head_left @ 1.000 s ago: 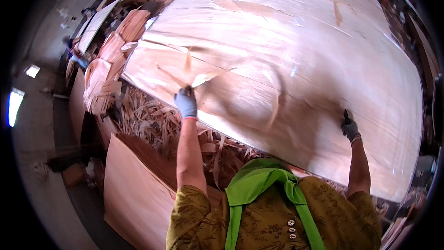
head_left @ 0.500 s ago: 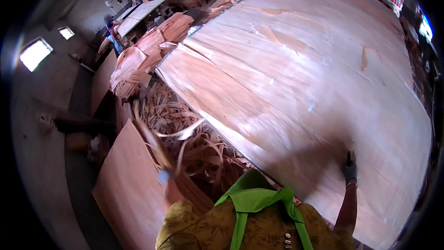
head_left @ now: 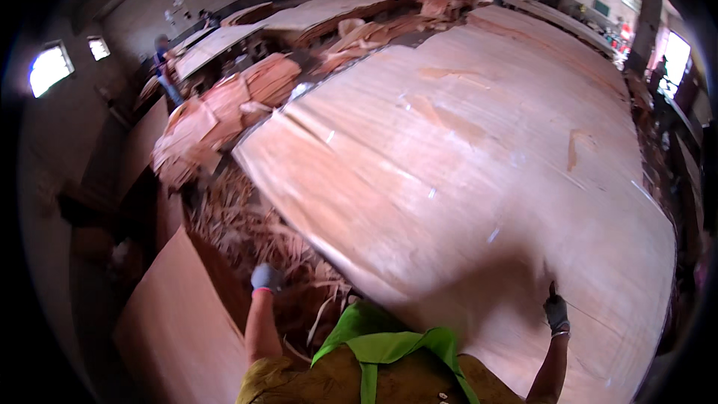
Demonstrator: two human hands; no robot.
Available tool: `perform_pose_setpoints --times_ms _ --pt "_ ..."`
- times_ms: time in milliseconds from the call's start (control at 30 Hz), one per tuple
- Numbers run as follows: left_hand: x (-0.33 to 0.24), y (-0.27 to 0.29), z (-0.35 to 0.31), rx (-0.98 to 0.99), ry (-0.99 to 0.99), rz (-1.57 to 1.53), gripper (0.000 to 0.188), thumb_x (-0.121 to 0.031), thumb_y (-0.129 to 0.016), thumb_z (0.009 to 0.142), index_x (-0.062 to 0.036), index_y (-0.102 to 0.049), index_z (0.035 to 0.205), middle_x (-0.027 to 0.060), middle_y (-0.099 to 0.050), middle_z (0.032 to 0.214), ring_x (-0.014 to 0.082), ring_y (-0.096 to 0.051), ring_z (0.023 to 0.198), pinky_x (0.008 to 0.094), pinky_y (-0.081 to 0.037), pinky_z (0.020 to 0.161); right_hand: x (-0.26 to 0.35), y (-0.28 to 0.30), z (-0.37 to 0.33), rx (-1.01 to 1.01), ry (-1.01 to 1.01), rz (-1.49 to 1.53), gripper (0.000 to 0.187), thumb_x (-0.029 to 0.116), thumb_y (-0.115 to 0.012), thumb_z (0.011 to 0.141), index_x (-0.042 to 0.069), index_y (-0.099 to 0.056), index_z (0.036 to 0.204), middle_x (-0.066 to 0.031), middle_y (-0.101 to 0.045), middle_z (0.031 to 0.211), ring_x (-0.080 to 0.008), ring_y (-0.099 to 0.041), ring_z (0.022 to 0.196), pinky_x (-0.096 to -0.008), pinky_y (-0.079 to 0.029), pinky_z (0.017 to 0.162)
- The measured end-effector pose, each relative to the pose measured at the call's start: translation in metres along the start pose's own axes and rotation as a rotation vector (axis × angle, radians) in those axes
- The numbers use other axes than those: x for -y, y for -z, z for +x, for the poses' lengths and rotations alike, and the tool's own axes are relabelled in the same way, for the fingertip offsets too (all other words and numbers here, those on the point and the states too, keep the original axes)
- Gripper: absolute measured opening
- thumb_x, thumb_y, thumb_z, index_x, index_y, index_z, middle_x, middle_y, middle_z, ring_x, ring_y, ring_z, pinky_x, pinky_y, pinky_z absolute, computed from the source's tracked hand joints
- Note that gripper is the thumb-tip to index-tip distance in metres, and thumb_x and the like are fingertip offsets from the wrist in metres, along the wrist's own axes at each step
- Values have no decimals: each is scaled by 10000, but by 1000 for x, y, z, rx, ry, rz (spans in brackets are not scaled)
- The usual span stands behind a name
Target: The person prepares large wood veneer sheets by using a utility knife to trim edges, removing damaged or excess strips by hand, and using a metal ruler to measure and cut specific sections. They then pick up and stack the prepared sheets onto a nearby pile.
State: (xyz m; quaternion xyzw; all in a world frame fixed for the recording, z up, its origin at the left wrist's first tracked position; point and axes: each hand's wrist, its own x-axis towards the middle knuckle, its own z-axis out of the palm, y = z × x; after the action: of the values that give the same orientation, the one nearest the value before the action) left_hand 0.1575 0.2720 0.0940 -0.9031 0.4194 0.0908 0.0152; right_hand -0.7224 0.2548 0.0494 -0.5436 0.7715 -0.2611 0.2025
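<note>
Workshop surface: large veneer sheet [head_left: 479,179]. Right hand [head_left: 556,313] gloved, pressed on sheet edge; left hand [head_left: 265,278] over scrap strips [head_left: 254,236], grip indeterminate. Tear risk from one-handed pull.

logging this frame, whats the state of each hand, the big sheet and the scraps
left hand: gloved, over the scrap pile, holding nothing visible
right hand: gloved, resting on the veneer sheet
veneer sheet: lying flat, spread wide
scrap pile: loose, tangled strips beside the sheet
</note>
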Motion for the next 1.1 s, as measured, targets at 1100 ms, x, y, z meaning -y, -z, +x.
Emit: perform_pose_setpoints --times_ms 1100 --pt "-301 264 391 -346 -1219 -1185 248 -76 -616 827 -12 -630 1067 163 -627 1105 322 -584 1014 388 -460 883 981 -219 388 -224 406 850 226 242 -637 855 16 -650 847 -49 -642 670 -91 -483 459 -260 -367 404"
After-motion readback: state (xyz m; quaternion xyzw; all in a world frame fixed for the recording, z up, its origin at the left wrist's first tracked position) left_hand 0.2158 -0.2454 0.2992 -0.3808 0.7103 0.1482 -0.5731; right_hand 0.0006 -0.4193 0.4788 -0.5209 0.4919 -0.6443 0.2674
